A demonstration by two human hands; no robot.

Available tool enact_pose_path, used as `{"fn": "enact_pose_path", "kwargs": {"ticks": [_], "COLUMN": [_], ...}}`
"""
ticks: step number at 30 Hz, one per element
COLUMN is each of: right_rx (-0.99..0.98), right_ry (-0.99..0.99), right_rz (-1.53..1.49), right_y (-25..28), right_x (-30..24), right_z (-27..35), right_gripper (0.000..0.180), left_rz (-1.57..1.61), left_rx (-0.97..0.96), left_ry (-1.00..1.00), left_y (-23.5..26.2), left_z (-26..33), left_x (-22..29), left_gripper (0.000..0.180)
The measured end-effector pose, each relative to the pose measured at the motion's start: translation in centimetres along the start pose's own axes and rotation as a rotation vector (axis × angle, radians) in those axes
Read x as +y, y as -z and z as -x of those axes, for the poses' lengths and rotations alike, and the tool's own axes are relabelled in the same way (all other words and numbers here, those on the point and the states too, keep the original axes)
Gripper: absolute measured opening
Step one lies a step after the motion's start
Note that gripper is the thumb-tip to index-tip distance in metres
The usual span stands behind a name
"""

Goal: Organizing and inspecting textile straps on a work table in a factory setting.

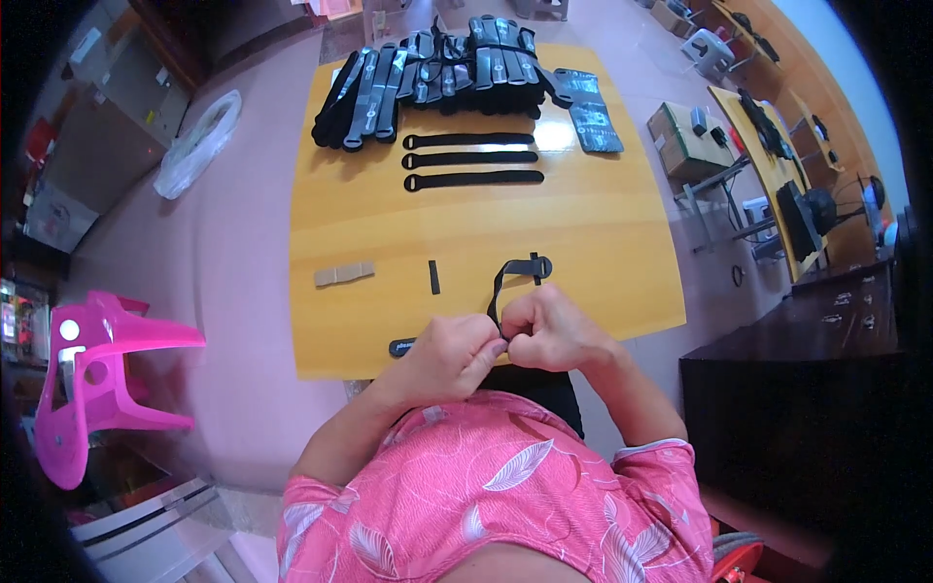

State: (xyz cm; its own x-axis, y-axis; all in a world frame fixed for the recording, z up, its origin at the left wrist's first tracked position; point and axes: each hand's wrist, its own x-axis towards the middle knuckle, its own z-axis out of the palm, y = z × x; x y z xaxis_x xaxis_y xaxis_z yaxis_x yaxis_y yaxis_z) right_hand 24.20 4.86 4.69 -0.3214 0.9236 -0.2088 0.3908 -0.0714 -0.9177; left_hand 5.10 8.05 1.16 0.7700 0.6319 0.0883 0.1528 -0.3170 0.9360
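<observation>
black strap (pixel 523 266), in both hands, at worktop (pixel 622 243)'s near edge.
left hand (pixel 455 356) and right hand (pixel 554 330), both curled, pinch it close together; its ring end (pixel 545 266) lies beyond the right hand.

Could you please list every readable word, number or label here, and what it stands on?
I won't copy wording out.
Black rounded tab beside the left hand: pale lettering.
Grey-faced piled straps: pale marks, too small to read.
Flat grey piece: likewise too small.
</observation>
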Motion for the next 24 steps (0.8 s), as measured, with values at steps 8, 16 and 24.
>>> {"fn": "enact_pose_path", "kwargs": {"ticks": [8, 16, 24], "right_rx": [0.092, 0.21, 0.269], "right_ry": [-0.02, 0.41, 0.298], "right_rz": [-0.001, 0.413, 0.365], "right_y": [3.0, 3.2, 12.5], "right_x": [-0.5, -3.1, -5.2], "right_z": [0.6, 1.2, 3.2], "right_gripper": [0.006, 0.026, 0.023], "left_rz": [0.49, 0.685, 0.595], "left_rx": [-0.059, -0.033, 0.082], "left_ry": [0.317, 0.007, 0.063], "left_y": [1.6, 0.7, 4.6], "left_z": [-0.9, -3.1, -2.0], "left_x": [1.2, 2.5, 5.9], "left_gripper": [0.01, 0.012, 0.013]}}
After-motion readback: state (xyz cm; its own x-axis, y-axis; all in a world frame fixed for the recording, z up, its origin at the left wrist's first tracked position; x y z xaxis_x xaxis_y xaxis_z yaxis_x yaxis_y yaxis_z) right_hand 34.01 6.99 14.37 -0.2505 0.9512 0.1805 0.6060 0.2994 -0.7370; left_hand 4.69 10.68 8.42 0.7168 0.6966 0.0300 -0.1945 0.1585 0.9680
